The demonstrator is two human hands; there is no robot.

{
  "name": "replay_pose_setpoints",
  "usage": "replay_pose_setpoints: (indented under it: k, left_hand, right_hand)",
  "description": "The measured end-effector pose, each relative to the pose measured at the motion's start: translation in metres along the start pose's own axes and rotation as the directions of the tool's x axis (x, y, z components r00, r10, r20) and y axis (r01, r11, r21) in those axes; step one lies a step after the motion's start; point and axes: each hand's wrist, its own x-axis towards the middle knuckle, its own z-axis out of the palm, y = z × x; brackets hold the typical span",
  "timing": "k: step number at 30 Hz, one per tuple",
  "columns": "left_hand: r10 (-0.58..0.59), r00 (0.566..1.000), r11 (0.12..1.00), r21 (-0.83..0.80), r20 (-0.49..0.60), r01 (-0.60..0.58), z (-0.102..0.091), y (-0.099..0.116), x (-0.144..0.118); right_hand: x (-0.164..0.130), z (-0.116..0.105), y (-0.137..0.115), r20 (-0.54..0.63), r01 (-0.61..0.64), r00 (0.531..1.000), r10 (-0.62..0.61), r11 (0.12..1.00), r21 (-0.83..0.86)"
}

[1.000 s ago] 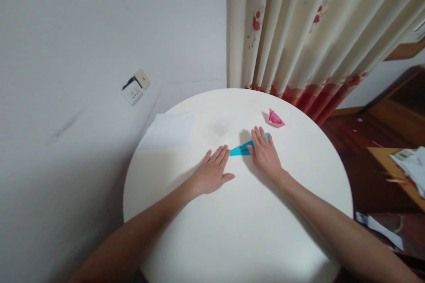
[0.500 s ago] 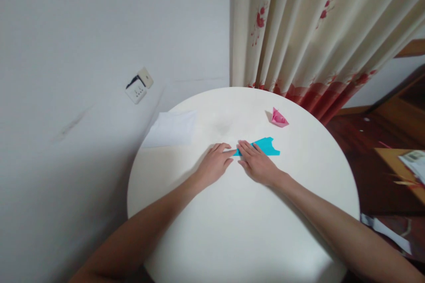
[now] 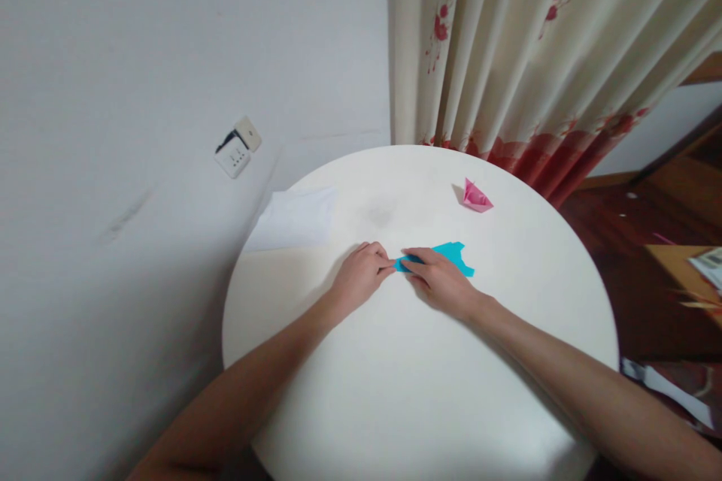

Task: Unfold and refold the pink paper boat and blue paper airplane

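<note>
A folded sheet of bright blue paper (image 3: 451, 252) lies on the white round table, its wide notched end to the right and its narrow end to the left. My left hand (image 3: 361, 270) pinches the narrow tip between thumb and forefinger, the other fingers curled in. Over the paper's middle is my right hand (image 3: 440, 279), fingers on it and thumb at its near edge, holding it; part of the paper is hidden beneath. Further back to the right stands a pink folded paper boat (image 3: 477, 197).
White paper sheets (image 3: 293, 218) lie at the left rear of the round table (image 3: 423, 391). A wall with a socket (image 3: 233, 158) borders it on the left. A curtain (image 3: 508, 52) hangs behind. A wooden surface (image 3: 677, 263) with papers is at right.
My left finger and thumb have closed on the paper's tip. My right hand, flat before, has bent and spread its fingers. The paper has turned slightly, its wide end nearer me.
</note>
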Motion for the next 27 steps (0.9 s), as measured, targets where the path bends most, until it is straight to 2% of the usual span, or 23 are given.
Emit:
replay_pose_setpoints:
  k: [6, 10, 18, 27]
  left_hand:
    - [-0.009, 1.000, 1.000, -0.020, 0.016, 0.009, 0.000, 0.000, 0.002]
    - [0.035, 0.999, 0.999, -0.031, 0.037, -0.034, 0.002, 0.000, 0.003]
    - [0.089, 0.992, 0.990, 0.105, 0.088, -0.098, -0.002, 0.007, 0.001]
    - [0.115, 0.989, 0.982, 0.138, 0.096, -0.127, -0.003, 0.014, 0.001]
  right_hand:
    - [-0.001, -0.003, -0.001, -0.013, -0.009, 1.000, 0.009, 0.999, 0.033]
    - [0.001, -0.005, 0.001, -0.004, -0.021, 1.000, 0.022, 0.999, 0.041]
    - [0.003, -0.010, 0.005, 0.063, -0.062, 0.996, 0.068, 0.994, -0.093]
    - [0.003, -0.010, 0.000, 0.083, -0.052, 0.994, 0.067, 0.983, -0.174]
